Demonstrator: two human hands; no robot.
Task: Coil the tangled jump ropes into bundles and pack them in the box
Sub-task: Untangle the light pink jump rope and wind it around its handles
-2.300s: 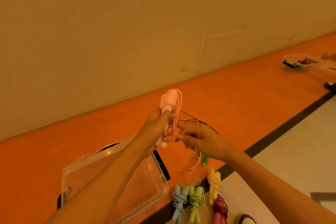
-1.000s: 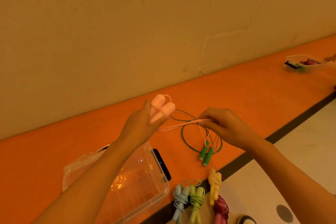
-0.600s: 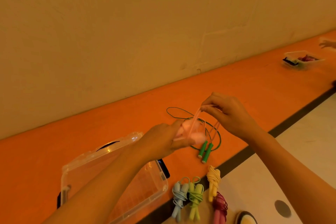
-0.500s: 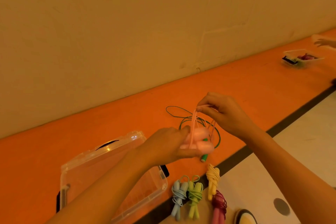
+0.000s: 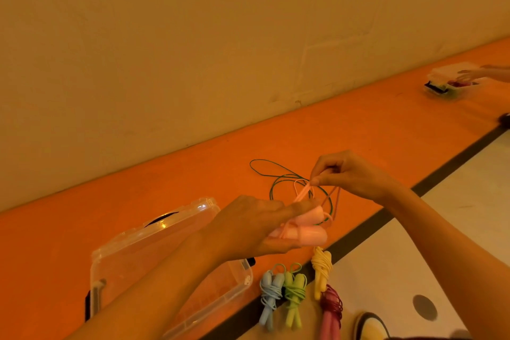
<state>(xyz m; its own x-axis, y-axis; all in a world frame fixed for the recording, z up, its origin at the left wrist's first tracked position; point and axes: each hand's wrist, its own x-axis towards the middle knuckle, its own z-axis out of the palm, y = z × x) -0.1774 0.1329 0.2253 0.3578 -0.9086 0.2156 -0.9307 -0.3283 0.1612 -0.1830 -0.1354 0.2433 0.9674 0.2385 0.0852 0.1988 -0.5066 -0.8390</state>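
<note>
My left hand grips the two pink handles of a pink jump rope, held level over the orange floor. My right hand pinches the rope's pink cord just above and to the right of the handles, and cord turns lie around them. A dark green rope lies loose on the floor behind, partly hidden by my hands. A clear plastic box sits open at the lower left under my left forearm. Coiled bundles lie in front: blue, light green, yellow, maroon.
A beige wall runs along the back of the orange strip. A black line borders a pale floor area at the right. Far right, another person's hand reaches over a second clear box. A shoe tip shows at the bottom.
My left hand turned the pink handles from upright to level and lowered them. My right hand drew the cord out to the right, then brought it round close above the handles.
</note>
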